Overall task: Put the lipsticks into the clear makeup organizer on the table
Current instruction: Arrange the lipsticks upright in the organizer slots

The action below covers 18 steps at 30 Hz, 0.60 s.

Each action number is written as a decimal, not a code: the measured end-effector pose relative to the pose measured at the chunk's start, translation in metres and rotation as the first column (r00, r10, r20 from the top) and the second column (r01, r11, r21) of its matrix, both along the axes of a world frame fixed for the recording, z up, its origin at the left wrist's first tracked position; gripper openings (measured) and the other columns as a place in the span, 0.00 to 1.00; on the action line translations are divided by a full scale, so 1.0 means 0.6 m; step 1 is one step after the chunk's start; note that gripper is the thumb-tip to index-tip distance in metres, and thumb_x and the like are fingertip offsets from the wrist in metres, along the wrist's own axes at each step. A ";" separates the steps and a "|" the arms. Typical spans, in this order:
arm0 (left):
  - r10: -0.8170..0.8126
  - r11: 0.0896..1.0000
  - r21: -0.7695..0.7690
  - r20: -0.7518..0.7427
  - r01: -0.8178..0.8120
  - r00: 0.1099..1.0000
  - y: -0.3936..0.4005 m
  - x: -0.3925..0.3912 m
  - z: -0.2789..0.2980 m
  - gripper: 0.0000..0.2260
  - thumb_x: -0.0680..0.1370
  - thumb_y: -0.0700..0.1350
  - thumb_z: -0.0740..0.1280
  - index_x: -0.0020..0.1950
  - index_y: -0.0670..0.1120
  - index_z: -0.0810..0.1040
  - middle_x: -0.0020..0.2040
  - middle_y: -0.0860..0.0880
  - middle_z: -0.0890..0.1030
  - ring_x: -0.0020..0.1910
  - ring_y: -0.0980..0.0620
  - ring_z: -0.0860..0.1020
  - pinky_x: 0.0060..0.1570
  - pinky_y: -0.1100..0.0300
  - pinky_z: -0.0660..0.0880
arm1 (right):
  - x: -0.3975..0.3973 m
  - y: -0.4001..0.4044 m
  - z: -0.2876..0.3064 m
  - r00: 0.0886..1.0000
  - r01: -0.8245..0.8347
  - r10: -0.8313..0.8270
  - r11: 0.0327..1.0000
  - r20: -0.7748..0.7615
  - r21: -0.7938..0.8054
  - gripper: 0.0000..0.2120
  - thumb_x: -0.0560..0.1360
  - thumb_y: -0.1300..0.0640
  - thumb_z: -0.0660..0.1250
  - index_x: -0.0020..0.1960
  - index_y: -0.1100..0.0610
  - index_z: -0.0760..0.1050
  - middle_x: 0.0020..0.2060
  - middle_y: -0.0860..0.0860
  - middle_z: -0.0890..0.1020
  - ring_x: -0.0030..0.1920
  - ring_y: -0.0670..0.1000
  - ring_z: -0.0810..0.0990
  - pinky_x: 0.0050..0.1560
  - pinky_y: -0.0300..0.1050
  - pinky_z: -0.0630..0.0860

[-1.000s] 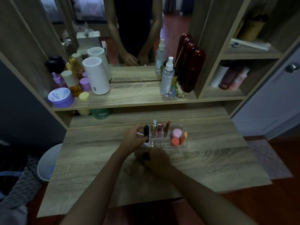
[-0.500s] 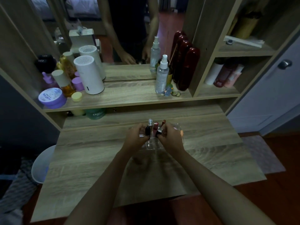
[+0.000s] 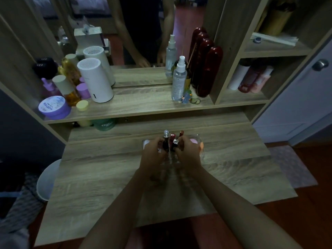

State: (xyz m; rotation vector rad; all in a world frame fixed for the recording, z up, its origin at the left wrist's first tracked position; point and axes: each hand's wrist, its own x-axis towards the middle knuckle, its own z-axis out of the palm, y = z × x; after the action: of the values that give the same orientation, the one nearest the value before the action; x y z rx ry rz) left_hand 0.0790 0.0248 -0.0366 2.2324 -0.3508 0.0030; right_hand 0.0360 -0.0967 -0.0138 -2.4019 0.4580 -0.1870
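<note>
Two bare hands meet over the wooden table (image 3: 100, 177), which is big and flat with wavy grain lines. Behind it a long wooden shelf (image 3: 143, 105) of the same wood holds a tall white round tube with little holes on top (image 3: 95, 80), a thin see-through spray bottle (image 3: 178, 79), a dark red shiny case with a round top (image 3: 209, 71) and a flat purple jar (image 3: 54, 106).

The clear makeup organizer (image 3: 199, 141) sits in the middle of the table, at its far side. It is see-through plastic, and the hands cover most of it. Thin lipsticks (image 3: 172, 139) stand up in it side by side, and a round pink puff (image 3: 193, 141) shows at its right end.

The left hand (image 3: 152, 155) is curled on a dark lipstick (image 3: 165, 143) that stands by the others. The right hand (image 3: 188, 155) pinches a lipstick with a shiny silver cap (image 3: 175, 142), just above the organizer.
</note>
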 end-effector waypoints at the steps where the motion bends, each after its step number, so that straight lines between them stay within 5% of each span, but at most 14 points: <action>1: -0.003 1.000 0.007 0.018 0.003 1.000 -0.002 -0.001 0.000 0.06 0.72 0.38 0.70 0.47 0.41 0.80 0.45 0.44 0.85 0.44 0.53 0.73 0.52 0.55 0.66 | 0.001 -0.001 -0.001 1.000 -0.003 0.003 1.000 -0.002 -0.001 0.09 0.73 0.65 0.66 0.53 0.64 0.76 0.47 0.60 0.82 0.49 0.56 0.78 0.45 0.41 0.69; 4: -0.008 1.000 0.022 0.045 0.007 0.999 -0.006 -0.004 0.000 0.05 0.70 0.35 0.69 0.45 0.40 0.80 0.42 0.43 0.84 0.42 0.50 0.77 0.44 0.67 0.60 | 0.002 -0.001 -0.003 1.000 0.005 -0.005 1.000 -0.007 -0.013 0.12 0.74 0.64 0.66 0.57 0.63 0.76 0.49 0.59 0.82 0.52 0.54 0.78 0.48 0.37 0.67; 7: -0.026 0.999 0.039 0.005 0.026 1.000 -0.009 -0.003 0.000 0.06 0.71 0.34 0.68 0.47 0.41 0.80 0.44 0.43 0.84 0.45 0.46 0.79 0.47 0.62 0.68 | 0.000 -0.001 -0.008 1.000 0.019 -0.020 0.999 -0.010 -0.036 0.11 0.74 0.62 0.66 0.57 0.61 0.76 0.50 0.57 0.82 0.54 0.54 0.78 0.50 0.22 0.58; 12: -0.018 0.994 0.103 -0.009 0.018 1.000 -0.008 -0.006 -0.001 0.07 0.71 0.37 0.68 0.48 0.43 0.80 0.46 0.45 0.83 0.50 0.46 0.78 0.53 0.49 0.75 | -0.001 0.001 -0.018 1.000 -0.005 0.005 0.999 -0.027 -0.032 0.07 0.74 0.66 0.65 0.52 0.63 0.76 0.47 0.58 0.82 0.48 0.52 0.78 0.42 0.29 0.62; 15: 0.002 0.992 0.129 -0.028 0.002 1.000 -0.008 -0.007 -0.005 0.07 0.72 0.38 0.69 0.49 0.43 0.79 0.48 0.45 0.82 0.53 0.47 0.76 0.53 0.54 0.74 | 0.002 0.004 -0.015 1.000 0.000 0.000 0.999 -0.003 -0.032 0.06 0.74 0.66 0.65 0.50 0.64 0.78 0.47 0.59 0.82 0.50 0.55 0.79 0.53 0.42 0.73; 18: 0.022 0.992 0.124 -0.022 -0.019 1.000 -0.009 -0.009 -0.006 0.07 0.71 0.37 0.69 0.49 0.42 0.80 0.49 0.44 0.82 0.54 0.47 0.75 0.52 0.58 0.71 | 0.005 0.004 -0.015 1.000 0.013 -0.013 1.000 0.005 -0.027 0.07 0.74 0.65 0.66 0.51 0.64 0.79 0.49 0.59 0.83 0.52 0.54 0.79 0.48 0.38 0.68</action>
State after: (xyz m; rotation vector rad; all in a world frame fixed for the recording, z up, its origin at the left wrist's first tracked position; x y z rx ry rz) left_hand 0.0737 0.0192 -0.0405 2.3566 -0.3234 -0.0349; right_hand 0.0389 -0.0945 -0.0226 -2.4250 0.4714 -0.2064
